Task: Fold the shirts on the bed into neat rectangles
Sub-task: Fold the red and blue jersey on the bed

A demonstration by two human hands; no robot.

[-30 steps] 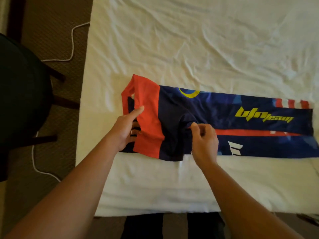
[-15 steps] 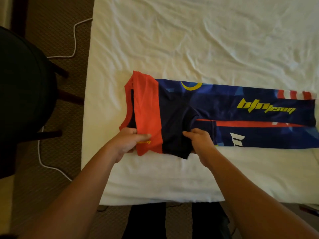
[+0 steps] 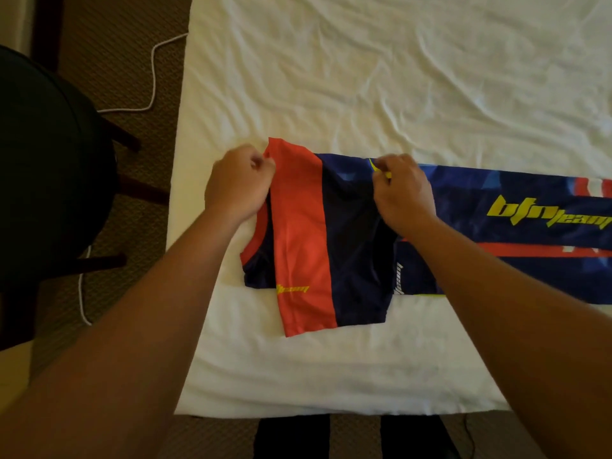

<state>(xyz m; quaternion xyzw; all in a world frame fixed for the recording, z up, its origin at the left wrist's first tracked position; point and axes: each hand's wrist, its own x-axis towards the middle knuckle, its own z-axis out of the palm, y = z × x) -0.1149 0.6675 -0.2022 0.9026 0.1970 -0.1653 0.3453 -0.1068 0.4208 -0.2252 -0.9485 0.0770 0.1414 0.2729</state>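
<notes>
A navy jersey (image 3: 516,200) with yellow lettering and red stripes lies as a long folded strip across the white bed (image 3: 364,77), running off the right edge. Its sleeve (image 3: 304,240), orange with a navy band, spreads toward me past the strip's near edge. My left hand (image 3: 236,183) pinches the sleeve's far orange corner. My right hand (image 3: 405,190) pinches the fabric at the strip's far edge, by a yellow mark. Both forearms reach in from below.
The bed's left edge runs beside brown carpet (image 3: 109,61), where a white cable (image 3: 154,71) trails. A dark round chair (image 3: 46,193) stands at the left. The bed's near edge (image 3: 331,409) is just in front of my legs.
Both hands have moved from the near edge of the sleeve to its far edge. The sleeve has swung toward me and now hangs past the strip's near edge.
</notes>
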